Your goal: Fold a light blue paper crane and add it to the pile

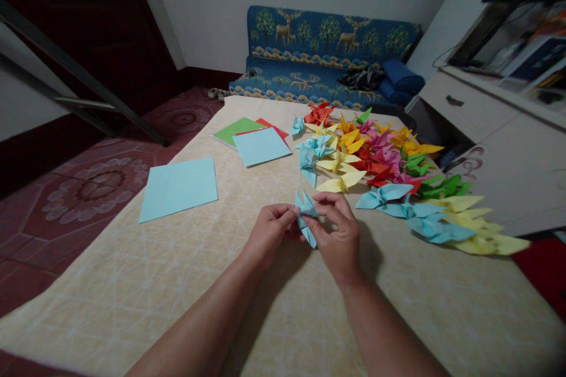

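A small piece of folded light-blue origami paper is held between both hands above the table, its narrow points sticking up and down. My left hand pinches its left side, with thumb and fingers closed. On the other side my right hand grips it, thumb across the front and fingers curled at the upper right. Just beyond lie finished-looking paper cranes, among them a yellow one and a light-blue one. To the left a flat light-blue sheet rests on the cloth.
A stack of coloured paper has a light-blue sheet on top and a green one below. Many red, pink, orange and green cranes crowd the table's right side. A patterned blue sofa and a white cabinet stand beyond.
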The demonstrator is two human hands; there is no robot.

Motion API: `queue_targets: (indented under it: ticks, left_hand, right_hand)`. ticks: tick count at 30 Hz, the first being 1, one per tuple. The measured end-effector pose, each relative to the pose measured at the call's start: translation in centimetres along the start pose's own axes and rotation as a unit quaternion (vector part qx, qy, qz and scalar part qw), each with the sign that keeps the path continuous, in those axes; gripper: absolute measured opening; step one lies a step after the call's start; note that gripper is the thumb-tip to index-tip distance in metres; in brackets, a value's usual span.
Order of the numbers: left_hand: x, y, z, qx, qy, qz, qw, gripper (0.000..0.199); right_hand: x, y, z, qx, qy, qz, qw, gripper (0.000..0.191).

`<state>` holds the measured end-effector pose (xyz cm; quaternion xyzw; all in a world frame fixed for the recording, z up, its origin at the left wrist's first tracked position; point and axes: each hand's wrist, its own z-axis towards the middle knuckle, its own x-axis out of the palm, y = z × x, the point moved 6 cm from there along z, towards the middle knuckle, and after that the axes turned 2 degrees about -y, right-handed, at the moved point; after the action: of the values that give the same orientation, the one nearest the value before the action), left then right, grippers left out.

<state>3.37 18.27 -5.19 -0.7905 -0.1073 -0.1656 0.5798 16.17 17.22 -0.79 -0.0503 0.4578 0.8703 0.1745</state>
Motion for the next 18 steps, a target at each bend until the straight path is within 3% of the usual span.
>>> queue_targets:
  ticks: [8,18]
  left_hand:
    - [-0.83,-0.50,0.14,-0.001,-0.019,-0.053,0.998,0.023]
    - [-0.99,-0.62,0.17,0.013,-0.006,-0.033,0.999,0.028]
  right_hand:
    - [0.42,0.44,-0.14,-0.051,0.089,-0.027,0.994,0.033]
    - [0.45,0.41,-0.02,-0.101,0.111,-0.135,0.979,0.042]
